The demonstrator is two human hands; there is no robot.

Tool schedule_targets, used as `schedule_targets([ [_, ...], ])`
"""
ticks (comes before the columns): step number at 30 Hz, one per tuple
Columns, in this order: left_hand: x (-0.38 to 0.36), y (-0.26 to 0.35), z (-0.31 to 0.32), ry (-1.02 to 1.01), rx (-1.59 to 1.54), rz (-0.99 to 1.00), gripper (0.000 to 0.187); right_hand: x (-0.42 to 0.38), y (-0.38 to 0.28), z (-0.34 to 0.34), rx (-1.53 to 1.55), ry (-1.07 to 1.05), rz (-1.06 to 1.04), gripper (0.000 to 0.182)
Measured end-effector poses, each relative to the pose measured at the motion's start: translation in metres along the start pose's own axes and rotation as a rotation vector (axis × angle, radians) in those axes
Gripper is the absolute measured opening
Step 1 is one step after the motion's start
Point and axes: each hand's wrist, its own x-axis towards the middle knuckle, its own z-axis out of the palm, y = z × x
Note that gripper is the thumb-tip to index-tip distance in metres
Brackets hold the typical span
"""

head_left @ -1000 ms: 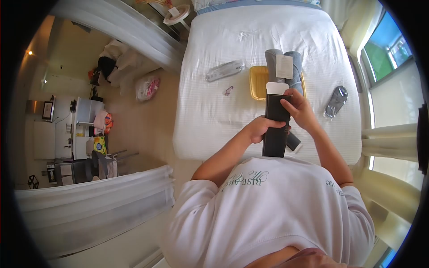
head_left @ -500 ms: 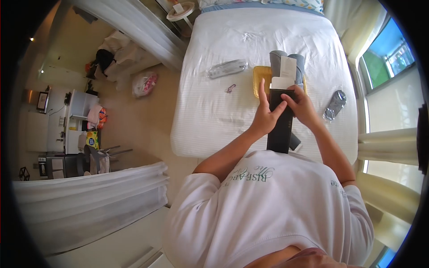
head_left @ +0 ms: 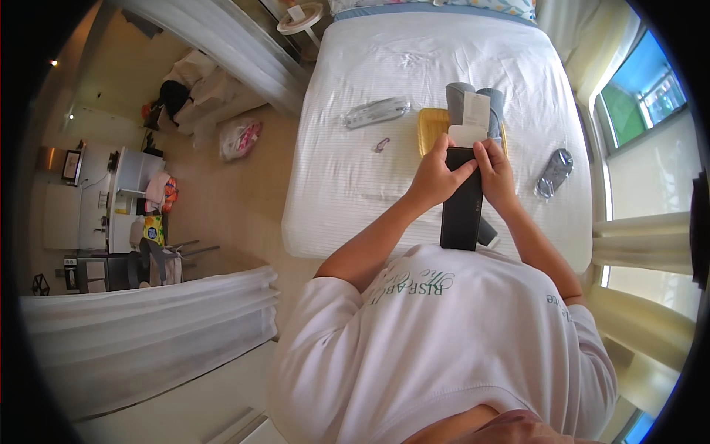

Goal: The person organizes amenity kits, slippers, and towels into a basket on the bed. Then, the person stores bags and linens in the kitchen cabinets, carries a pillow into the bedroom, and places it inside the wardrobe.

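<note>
A long black box (head_left: 461, 211) stands out from my chest over the bed, its white inner flap (head_left: 467, 136) raised at the far end. My left hand (head_left: 438, 177) grips the box's left edge near that end, thumb on the top face. On the opposite edge, my right hand (head_left: 497, 176) holds it with the thumb by the opening. Just beyond are two grey rolled items (head_left: 457, 102) with a white card (head_left: 476, 109) against them, on a golden tray (head_left: 433, 132). Whether anything is inside the box is hidden.
On the white bed (head_left: 333, 192) lie a clear plastic package (head_left: 377, 113), a small pinkish item (head_left: 381, 145) and a dark grey plastic-wrapped item (head_left: 555, 174). Another dark object (head_left: 487, 234) is partly hidden beside the box. A plastic bag (head_left: 239, 139) sits on the floor to the left.
My left fingers have closed around the box's far end, where the index finger was stretched out before. My right hand has shifted slightly, its thumb now along the edge.
</note>
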Motion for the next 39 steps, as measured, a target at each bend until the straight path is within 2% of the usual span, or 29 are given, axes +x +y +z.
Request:
schedule_targets([
  [2,-0.004,0.008,0.001,-0.044,-0.034,-0.034,0.061,0.000,-0.001,0.003,-0.071,0.100,-0.036,0.022],
  [5,-0.024,0.014,0.023,0.166,0.106,0.323,0.098,0.006,-0.006,0.000,0.055,0.158,0.042,0.021],
  [6,-0.025,0.014,0.024,0.097,0.218,0.272,0.118,0.007,-0.009,0.001,-0.045,0.146,0.010,0.020],
  [9,-0.019,0.018,0.023,0.167,0.238,0.122,0.118,-0.005,-0.030,0.009,-0.278,0.040,-0.107,0.027],
  [10,-0.014,0.011,0.021,0.241,0.193,0.169,0.112,-0.013,-0.058,0.009,-0.276,-0.044,-0.030,0.044],
  [13,-0.008,0.002,0.011,0.272,0.188,0.213,0.100,-0.023,-0.048,0.006,0.003,-0.077,-0.040,0.050],
  [14,-0.008,0.002,0.008,0.277,0.215,0.260,0.088,-0.020,-0.045,0.008,0.223,0.038,-0.041,0.046],
  [18,-0.021,0.015,0.004,0.244,0.383,0.274,0.083,-0.002,-0.053,-0.010,0.599,-0.129,0.431,0.037],
  [21,-0.025,0.013,0.008,0.225,0.430,0.323,0.081,-0.009,-0.054,-0.011,0.465,-0.203,0.428,0.033],
  [24,-0.027,0.011,0.009,0.246,0.477,0.357,0.081,-0.019,-0.060,-0.010,-0.007,-0.286,0.055,0.029],
  [27,-0.029,0.013,0.009,0.262,0.528,0.362,0.081,-0.026,-0.070,-0.005,-0.115,-0.233,0.021,0.035],
  [30,-0.030,0.021,0.008,0.289,0.599,0.374,0.081,-0.029,-0.076,0.001,0.011,-0.133,0.049,0.035],
  [33,-0.032,0.025,0.009,0.291,0.616,0.359,0.082,-0.026,-0.065,-0.003,0.060,-0.134,0.065,0.034],
  [36,-0.034,0.026,0.011,0.276,0.608,0.352,0.083,-0.027,-0.055,-0.006,0.237,-0.121,0.125,0.032],
  [39,-0.034,0.026,0.012,0.263,0.602,0.364,0.083,-0.029,-0.059,-0.004,0.220,-0.066,0.080,0.028],
])
